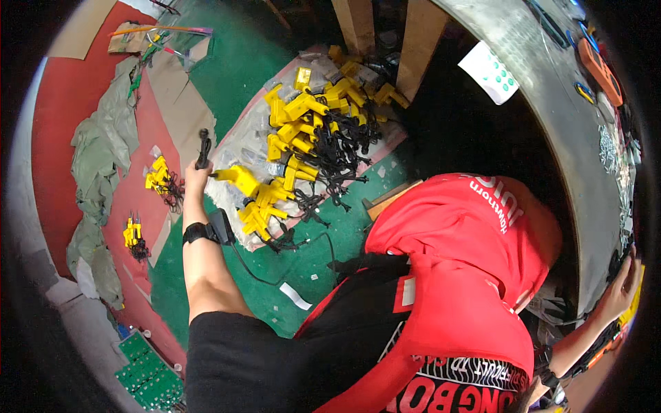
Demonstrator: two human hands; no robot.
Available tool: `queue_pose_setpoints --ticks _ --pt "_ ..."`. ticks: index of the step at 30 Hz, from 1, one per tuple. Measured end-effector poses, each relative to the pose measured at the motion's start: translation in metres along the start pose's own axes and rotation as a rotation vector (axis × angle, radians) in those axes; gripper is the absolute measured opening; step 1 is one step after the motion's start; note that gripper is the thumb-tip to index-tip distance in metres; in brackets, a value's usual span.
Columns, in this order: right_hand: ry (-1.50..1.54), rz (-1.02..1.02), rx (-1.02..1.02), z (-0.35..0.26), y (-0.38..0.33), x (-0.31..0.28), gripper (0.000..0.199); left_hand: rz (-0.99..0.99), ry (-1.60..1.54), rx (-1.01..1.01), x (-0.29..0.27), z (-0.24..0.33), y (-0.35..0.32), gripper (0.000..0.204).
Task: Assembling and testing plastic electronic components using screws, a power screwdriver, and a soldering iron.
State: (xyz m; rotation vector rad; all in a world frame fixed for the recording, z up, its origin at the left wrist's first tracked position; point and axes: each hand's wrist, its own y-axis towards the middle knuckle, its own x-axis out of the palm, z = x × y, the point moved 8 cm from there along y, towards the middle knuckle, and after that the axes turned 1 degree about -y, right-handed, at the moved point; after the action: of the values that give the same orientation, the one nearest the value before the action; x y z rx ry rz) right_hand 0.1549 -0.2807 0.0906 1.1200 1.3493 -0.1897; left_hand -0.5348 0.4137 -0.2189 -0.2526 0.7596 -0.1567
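Red cloth (pixel 461 275) of the person's own top fills the lower middle of the view, nearest the lens, with a black sleeve (pixel 234 358) beside it, since the body is bent over and twisted toward the floor (pixel 303 268).

From that sleeve the left arm stretches down to the heap (pixel 310 144) of yellow parts with black cords, which lies on a clear plastic sheet (pixel 237 138) spread over the green floor, presumably to keep the parts together and off the bare ground. The left hand (pixel 197 172) is at the near left edge of the heap, its fingers clenched around a black plug (pixel 204 146) that stands up above the fist; a yellow part (pixel 237 177) hangs just right of the hand, at the heap's edge, likely joined to that plug by its cord, though the link is hard to make out. A black strap with a small device (pixel 210 230) sits on that wrist.

Left of the heap, two small bunches (pixel 162 180) (pixel 132 234) of the same yellow parts lie apart on the red mat (pixel 62 144).

Far right of the heap, the right hand (pixel 620 289) rests flat against the edge of the curved metal worktop (pixel 551 138), seemingly as a brace while leaning; its fingers look spread, holding nothing.
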Motion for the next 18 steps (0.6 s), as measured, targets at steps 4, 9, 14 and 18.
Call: queue_pose_setpoints --ticks 4,9,14,18 --pt "-0.143 -0.001 -0.056 -0.034 -0.008 -0.005 0.028 0.095 0.482 0.008 0.002 -0.058 0.016 0.035" --pt "-0.180 -0.058 -0.009 -0.027 -0.027 -0.009 0.027 -0.855 1.021 0.034 0.139 -0.224 -0.039 0.054" --pt "-0.188 -0.041 -0.020 -0.044 -0.031 -0.017 0.026 -1.055 0.951 -0.100 0.257 -0.201 -0.118 0.036" --pt "-0.171 -0.041 0.037 -0.047 -0.035 -0.018 0.025 -0.921 1.017 0.171 0.278 -0.154 -0.097 0.032"
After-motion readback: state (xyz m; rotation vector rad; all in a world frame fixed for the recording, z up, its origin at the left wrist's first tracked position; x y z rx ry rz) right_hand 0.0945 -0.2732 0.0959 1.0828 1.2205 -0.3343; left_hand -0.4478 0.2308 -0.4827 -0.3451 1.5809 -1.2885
